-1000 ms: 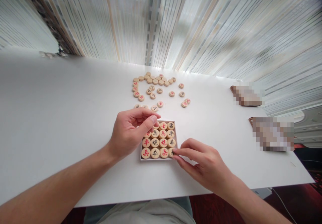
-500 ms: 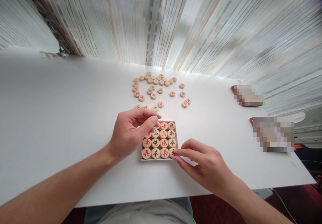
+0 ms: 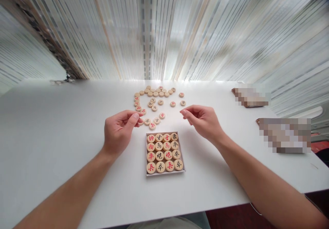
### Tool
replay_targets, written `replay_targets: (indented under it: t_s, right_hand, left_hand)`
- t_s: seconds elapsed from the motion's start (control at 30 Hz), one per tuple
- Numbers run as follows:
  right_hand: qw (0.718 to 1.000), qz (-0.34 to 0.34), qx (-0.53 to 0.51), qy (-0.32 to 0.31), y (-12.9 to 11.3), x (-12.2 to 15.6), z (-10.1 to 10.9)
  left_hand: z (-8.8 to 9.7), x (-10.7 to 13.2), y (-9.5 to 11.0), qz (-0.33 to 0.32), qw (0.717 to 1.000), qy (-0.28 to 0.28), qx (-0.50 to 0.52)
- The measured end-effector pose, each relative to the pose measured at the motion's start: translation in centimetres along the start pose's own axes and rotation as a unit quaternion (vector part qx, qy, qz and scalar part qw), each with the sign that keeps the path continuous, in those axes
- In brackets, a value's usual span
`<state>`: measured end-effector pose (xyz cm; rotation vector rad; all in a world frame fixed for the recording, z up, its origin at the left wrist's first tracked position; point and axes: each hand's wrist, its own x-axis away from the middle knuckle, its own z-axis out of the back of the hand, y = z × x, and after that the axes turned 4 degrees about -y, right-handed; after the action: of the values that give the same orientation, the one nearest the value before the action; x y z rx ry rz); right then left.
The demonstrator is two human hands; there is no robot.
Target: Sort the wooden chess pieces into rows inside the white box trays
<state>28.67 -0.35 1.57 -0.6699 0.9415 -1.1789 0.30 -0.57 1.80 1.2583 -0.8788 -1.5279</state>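
Observation:
A shallow open box [image 3: 166, 174] holds wooden xiangqi pieces in neat rows, their red and black characters facing up. To its upper left is my left hand [image 3: 119, 129], its thumb and fingers closed together beside a partly covered xiangqi piece [image 3: 140, 121]. My right hand [image 3: 202, 121] is beyond the box's upper right corner, fingertips pinched close to the table. Whatever either hand holds is hidden. Just beyond the box lie a red-marked piece [image 3: 152, 125] and a black-marked piece [image 3: 147, 121].
More loose pieces are scattered farther back, some in a row of blank-faced pieces [image 3: 155, 94]. Two blurred brown objects [image 3: 252, 100] stand on the right side of the white table [image 3: 77, 174]. A striped curtain [image 3: 164, 33] hangs behind the table.
My right hand has left the box's near right corner and moved forward to the loose pieces. My left hand has drawn off the box to the left, uncovering its top rows.

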Motion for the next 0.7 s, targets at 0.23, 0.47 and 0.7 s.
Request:
replay_targets:
  t_s: [0.23,0.47,0.7]
  right_hand:
    - [0.999,0.010,0.015,-0.035,2.7,2.1,-0.6]
    - [0.992,0.082,0.045,-0.090,1.2,2.7,-0.9]
    - [0.988,0.102,0.056,-0.099,1.3,2.7,-0.8]
  left_hand:
    - [-0.5,0.6,-0.6,0.003,0.997,-0.039,-0.068]
    - [-0.9,1.3,-0.4,-0.030,0.988,-0.082,-0.124]
    - [-0.9,1.2,-0.4,-0.028,0.987,-0.089,-0.130]
